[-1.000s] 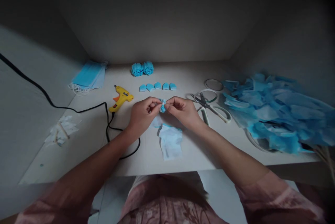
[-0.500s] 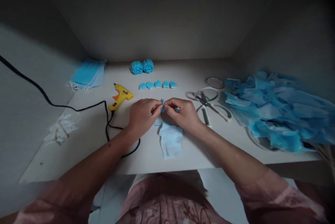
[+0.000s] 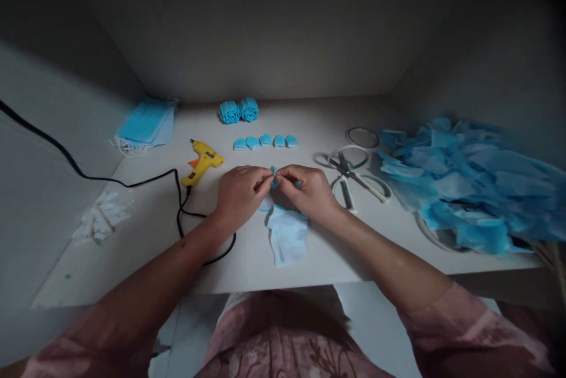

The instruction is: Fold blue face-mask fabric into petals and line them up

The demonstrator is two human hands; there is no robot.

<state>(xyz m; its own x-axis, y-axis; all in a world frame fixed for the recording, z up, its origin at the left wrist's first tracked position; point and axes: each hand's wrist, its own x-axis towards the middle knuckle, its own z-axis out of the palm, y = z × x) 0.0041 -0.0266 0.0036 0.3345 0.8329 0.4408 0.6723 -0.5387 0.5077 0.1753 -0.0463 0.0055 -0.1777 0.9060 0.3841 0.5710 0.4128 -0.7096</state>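
Observation:
Between my fingertips I pinch a small piece of blue fabric, held over the middle of the table. My left hand is closed on its left side, and my right hand grips it from the right. Most of the piece is hidden by my fingers. Just below my hands lie pale blue-white fabric pieces, flat on the table. Beyond my hands is a row of several small folded blue petals. Behind that row sit two rolled blue fabric roses, side by side.
A yellow glue gun with a black cord lies left. Scissors and rings are right, beside a heap of blue fabric scraps. Blue face masks are stacked back left, above white scraps and sticks.
Both hands stay nearly in place, still pinching the blue fabric piece. The whole view has shifted very slightly; nothing else on the table has visibly moved.

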